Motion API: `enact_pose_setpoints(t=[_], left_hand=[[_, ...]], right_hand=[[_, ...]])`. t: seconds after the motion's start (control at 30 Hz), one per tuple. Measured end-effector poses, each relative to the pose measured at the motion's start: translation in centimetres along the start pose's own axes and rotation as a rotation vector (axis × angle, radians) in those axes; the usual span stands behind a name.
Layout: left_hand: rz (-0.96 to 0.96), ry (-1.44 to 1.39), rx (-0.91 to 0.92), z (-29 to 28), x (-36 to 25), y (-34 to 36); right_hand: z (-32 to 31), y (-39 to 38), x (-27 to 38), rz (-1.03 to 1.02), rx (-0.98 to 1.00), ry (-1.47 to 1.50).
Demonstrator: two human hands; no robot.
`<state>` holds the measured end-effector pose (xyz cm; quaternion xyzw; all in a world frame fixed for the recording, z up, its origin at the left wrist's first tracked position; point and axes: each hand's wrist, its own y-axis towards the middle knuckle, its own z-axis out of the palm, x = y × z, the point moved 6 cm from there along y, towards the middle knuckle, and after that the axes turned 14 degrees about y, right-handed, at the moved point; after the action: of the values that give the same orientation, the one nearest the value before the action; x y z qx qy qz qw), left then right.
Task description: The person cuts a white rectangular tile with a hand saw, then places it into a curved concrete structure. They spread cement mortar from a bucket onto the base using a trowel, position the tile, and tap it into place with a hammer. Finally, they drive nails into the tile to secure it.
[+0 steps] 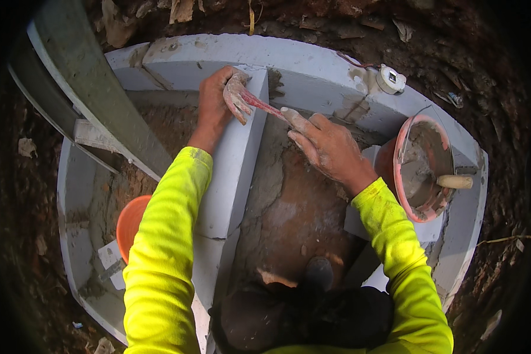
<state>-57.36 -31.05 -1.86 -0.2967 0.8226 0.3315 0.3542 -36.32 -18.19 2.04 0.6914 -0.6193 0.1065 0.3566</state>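
Observation:
A mortar-smeared pink glove [237,98] is stretched taut between my two hands, above the top of the white block wall. My left hand [214,88] is closed at the glove's finger end, and its own fingers are mostly hidden behind it. At the other end, my right hand [324,141] pinches the drawn-out tip between thumb and fingers. The white dividing wall [233,171] runs lengthwise under the glove and beside my left forearm. Grey mortar smears show on my right fingers.
A pinkish bucket [402,171] of wet mortar stands at right, a wooden handle [454,181] jutting from it. An orange bucket [130,221] sits beyond my left sleeve. Metal beams [94,82] slant in at upper left. A round white device [390,79] rests on the curved outer wall [218,50].

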Motion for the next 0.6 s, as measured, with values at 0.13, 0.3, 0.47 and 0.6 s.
enact_pose_setpoints(t=[0.13,0.3,0.47,0.6], left_hand=[[0.012,0.067,-0.046,0.0,-0.6,0.0],[0.027,-0.043,-0.083,-0.1,-1.1,0.0],[0.06,0.168,-0.046,-0.6,-1.6,-0.2],[0.007,0.381,-0.247,-2.2,-2.3,-1.8]], right_hand=[[0.1,-0.3,-0.2,0.031,0.019,-0.032],[0.1,-0.8,-0.5,-0.047,-0.011,0.0],[0.6,-0.2,-1.4,-0.006,-0.005,-0.051],[0.7,-0.8,-1.2,0.013,-0.007,-0.046]])
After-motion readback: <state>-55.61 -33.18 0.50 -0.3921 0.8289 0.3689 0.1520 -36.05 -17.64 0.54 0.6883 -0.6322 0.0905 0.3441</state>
